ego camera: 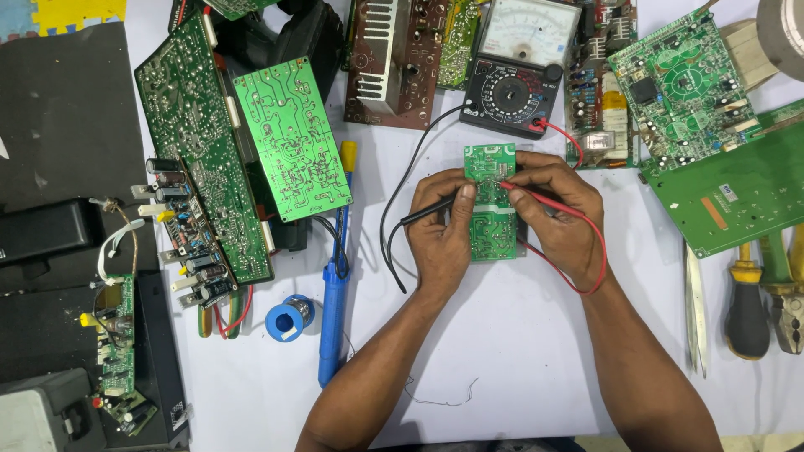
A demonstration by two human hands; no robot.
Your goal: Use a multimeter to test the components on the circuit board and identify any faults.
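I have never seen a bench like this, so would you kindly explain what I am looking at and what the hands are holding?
This is one picture from a camera worn on a person's head, looking down at a white table. The left hand holds a black probe and the right hand holds a red probe; both tips rest on a small green circuit board. Their leads run to an analogue meter with a dial behind the board. Around it lie more circuit boards, a blue soldering iron, a spool of solder, and, at the right, a screwdriver and pliers.
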